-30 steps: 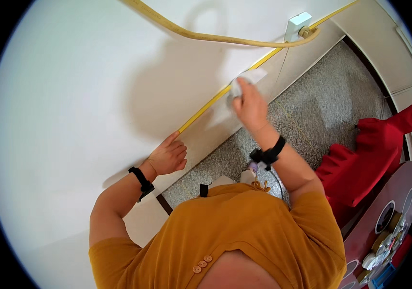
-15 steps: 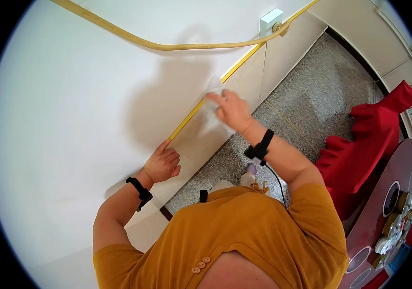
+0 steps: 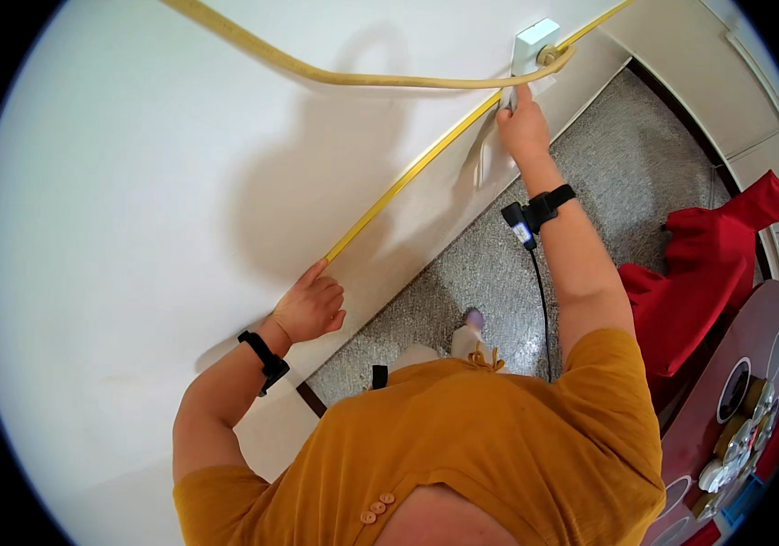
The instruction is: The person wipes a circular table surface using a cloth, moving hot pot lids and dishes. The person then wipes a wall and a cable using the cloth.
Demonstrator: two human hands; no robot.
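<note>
A narrow yellow strip (image 3: 412,173) runs slantwise along the top edge of the pale lower wall panel. My left hand (image 3: 310,307) rests on the wall at the strip's near end, its index finger stretched onto the strip and the other fingers loosely bent, holding nothing. Farther up, my right hand (image 3: 524,127) presses a thin white wipe (image 3: 509,98) against the strip, index finger extended, just below a white wall box (image 3: 535,45). Most of the wipe is hidden by the hand. Both wrists wear black straps.
A yellow hose (image 3: 362,80) arcs across the wall to a fitting beside the box. Speckled grey floor (image 3: 462,250) lies below. To the right are a red-covered chair (image 3: 690,291) and a dark red round table (image 3: 726,350) with tableware. A black cable (image 3: 542,309) hangs from my right wrist.
My right hand has slid up and to the right along the yellow strip with the wipe, from mid-strip to under the wall box. My left hand has stayed nearly in place.
</note>
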